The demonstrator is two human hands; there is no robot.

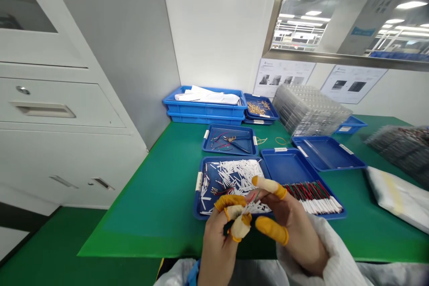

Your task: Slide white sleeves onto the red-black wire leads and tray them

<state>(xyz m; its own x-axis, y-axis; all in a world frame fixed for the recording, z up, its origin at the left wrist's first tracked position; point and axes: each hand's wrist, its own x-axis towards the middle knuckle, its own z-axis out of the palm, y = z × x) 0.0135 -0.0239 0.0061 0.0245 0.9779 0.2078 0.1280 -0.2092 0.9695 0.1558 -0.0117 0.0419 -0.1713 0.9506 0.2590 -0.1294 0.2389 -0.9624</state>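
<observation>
My left hand [224, 228], with yellow and cream finger cots, pinches a few thin wires [252, 200] with red and dark ends and white tubing at the fingertips. To its right my right hand [293, 221] has its cotted thumb and forefinger spread apart, close to the wire ends; its other fingers are partly hidden. Both hands are over the front edge of a blue tray [198, 201] full of loose white tube pieces [239, 172] and a small bunch of dark and red wires [224, 187].
Right of it, another blue tray [279, 165] holds a row of red and green wires with white sleeves [317, 196]. Behind, a small tray [206, 143] carries pliers [236, 144] and wires. Stacked bins [204, 109], clear plastic trays [308, 107] and a white packet [398, 194] stand around.
</observation>
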